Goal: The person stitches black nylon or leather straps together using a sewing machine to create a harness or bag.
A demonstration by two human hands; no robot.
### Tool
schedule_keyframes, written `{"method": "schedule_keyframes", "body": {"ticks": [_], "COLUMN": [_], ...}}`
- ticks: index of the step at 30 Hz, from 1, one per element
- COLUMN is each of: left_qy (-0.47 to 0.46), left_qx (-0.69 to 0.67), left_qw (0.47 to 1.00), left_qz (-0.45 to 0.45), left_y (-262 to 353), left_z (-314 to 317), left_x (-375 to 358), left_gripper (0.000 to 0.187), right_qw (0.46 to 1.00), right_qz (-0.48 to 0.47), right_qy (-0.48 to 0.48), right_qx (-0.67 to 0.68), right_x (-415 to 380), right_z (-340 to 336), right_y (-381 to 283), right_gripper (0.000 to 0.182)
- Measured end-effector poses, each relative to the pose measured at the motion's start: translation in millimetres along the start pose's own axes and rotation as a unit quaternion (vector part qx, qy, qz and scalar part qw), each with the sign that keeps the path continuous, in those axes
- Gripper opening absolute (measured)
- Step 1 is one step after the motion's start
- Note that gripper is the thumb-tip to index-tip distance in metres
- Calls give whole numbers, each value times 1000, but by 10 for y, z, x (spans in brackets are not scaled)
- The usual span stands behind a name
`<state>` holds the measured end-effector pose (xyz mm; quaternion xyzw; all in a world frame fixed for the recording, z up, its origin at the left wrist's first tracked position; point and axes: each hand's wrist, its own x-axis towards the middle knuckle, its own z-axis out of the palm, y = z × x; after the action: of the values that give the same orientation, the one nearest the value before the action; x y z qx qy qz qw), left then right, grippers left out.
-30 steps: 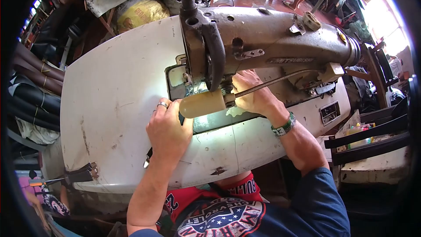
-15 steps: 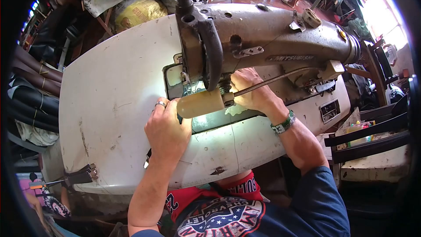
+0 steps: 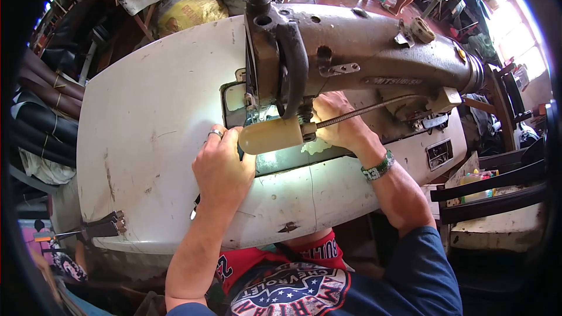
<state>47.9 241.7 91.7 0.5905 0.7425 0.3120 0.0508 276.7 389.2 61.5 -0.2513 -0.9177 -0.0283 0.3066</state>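
Note:
My left hand (image 3: 222, 161), with a ring on one finger, rests on the machine bed just left of the lamp. Its fingers are curled, and a dark edge shows by the fingertips; what they grip is hidden. Behind the lamp's cable, my right hand (image 3: 339, 118) is closed close to the needle area, its fingertips out of sight. A brown Mitsubishi sewing machine (image 3: 374, 52) stands over both hands. Its cream lamp (image 3: 270, 135) blocks the space between them and lights the metal bed (image 3: 281, 161). A thin thread runs down the table's front.
The white tabletop (image 3: 146, 134) carries dark straps (image 3: 105, 226) at its left front corner. Rolls of dark material (image 3: 44, 123) are stacked at left. A yellow sack (image 3: 190, 13) sits behind the table. Black slats (image 3: 492, 196) stand at right. Another person is partly visible at lower left.
The camera view has shifted slightly, moving the machine a little rightward in the picture. Both hands keep nearly the same place and pose.

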Motion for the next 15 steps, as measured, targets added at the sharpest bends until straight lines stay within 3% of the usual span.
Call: {"method": "schedule_keyframes", "body": {"ticks": [15], "left_qy": [-27], "left_qx": [11], "left_qw": [1000], "left_qz": [11], "left_y": [-1], "left_z": [-2], "left_x": [-22], "left_gripper": [25], "right_qw": [1000], "right_qz": [5], "right_qy": [-1], "right_qx": [2], "right_x": [-13], "right_z": [-19], "right_y": [-18], "right_gripper": [19]}}
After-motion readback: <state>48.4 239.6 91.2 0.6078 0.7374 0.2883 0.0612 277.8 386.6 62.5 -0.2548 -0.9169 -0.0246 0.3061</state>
